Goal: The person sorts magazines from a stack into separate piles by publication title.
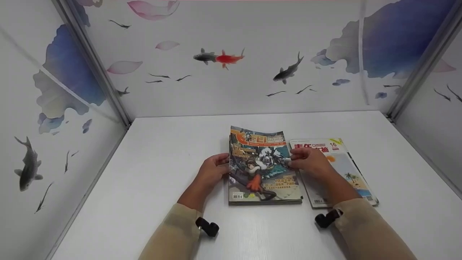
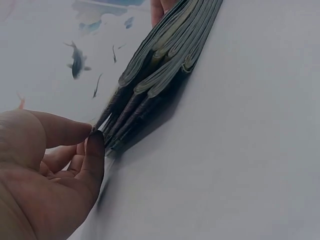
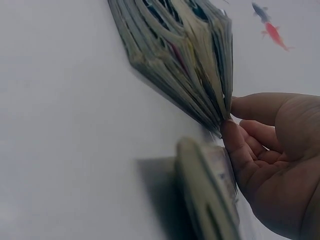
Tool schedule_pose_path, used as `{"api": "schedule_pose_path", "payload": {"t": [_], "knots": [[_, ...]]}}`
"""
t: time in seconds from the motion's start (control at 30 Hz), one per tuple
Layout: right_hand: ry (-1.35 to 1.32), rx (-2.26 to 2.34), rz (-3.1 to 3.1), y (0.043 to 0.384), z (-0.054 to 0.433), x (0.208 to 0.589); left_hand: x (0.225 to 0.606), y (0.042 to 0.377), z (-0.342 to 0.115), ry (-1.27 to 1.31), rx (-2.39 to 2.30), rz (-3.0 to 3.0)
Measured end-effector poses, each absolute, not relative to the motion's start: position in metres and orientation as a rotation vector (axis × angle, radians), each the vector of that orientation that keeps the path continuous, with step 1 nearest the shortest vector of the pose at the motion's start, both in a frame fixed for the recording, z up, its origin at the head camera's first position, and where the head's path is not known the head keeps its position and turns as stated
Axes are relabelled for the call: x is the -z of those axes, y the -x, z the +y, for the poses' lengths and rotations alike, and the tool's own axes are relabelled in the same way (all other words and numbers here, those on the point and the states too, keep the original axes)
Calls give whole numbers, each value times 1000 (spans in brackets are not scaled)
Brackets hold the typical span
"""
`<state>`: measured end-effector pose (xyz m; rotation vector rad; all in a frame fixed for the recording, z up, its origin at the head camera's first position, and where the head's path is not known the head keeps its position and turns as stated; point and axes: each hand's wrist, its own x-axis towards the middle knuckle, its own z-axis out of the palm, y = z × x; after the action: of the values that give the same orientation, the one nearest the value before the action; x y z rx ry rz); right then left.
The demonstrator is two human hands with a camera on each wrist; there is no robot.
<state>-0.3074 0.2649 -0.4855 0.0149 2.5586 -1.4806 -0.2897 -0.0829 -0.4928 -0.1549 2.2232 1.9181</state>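
Note:
A stack of magazines (image 1: pixel 265 169) with a colourful comic-style cover on top lies at the middle of the table. At its left edge, my left hand (image 1: pixel 214 168) pinches the pages between thumb and forefinger; the left wrist view shows the folded spines (image 2: pixel 165 55) fanning apart there. On the opposite edge, my right hand (image 1: pixel 312 164) pinches the stack, its thumb (image 3: pixel 255 107) against the cover side. Under the right hand and wrist lies a second pile of magazines (image 1: pixel 344 164), its cover showing a beach with palm trees and partly hidden by the arm.
The white table (image 1: pixel 162 144) carries both piles. White panels with painted fish enclose it at the back (image 1: pixel 238 90) and sides, joined by metal corner posts (image 1: pixel 95 65). A small black device (image 1: pixel 208 227) is strapped at each sleeve cuff.

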Motion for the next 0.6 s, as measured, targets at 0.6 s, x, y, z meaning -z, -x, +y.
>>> {"api": "schedule_pose_path", "payload": {"t": [0.6], "knots": [[-48,1439,2569,309,268,486,490,291,-87,74,-1952,2128]]}}
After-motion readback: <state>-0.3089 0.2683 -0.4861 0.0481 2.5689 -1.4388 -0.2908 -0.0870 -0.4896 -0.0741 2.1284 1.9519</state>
